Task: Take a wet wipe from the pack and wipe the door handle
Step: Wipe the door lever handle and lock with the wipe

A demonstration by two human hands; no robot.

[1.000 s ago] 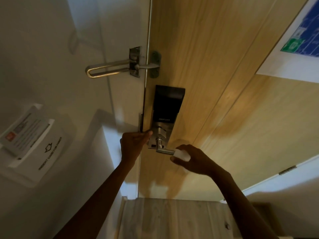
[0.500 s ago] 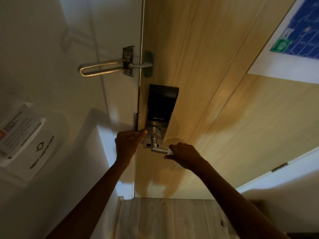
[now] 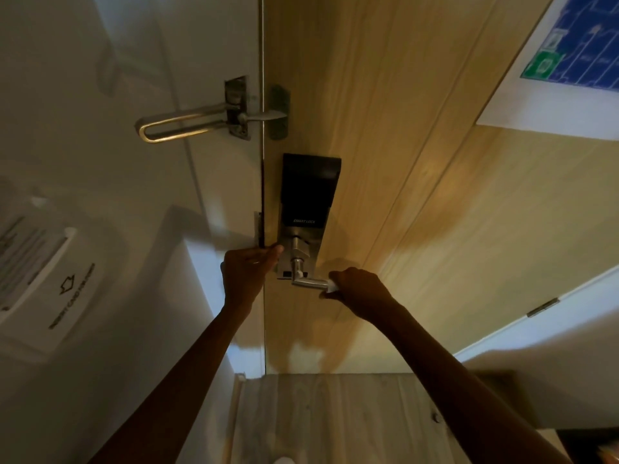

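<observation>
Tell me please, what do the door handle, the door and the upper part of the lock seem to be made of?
Door handle: apparently metal with a brushed silver finish; it gives a dull grey sheen.
Door: light wood or wood-look laminate; long grain lines run along it, and which one cannot be told.
Upper part of the lock: looks like black plastic or glass, smooth and dark with little reflection.

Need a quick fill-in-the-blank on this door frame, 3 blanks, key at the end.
1. The right hand presses a white wet wipe against the free end of the metal ____.
2. The left hand rests at the ____ of the wooden door, beside the lock plate.
3. The words printed on the black lock body read SMART ____.

Missing words: door handle; edge; LOCK
</observation>
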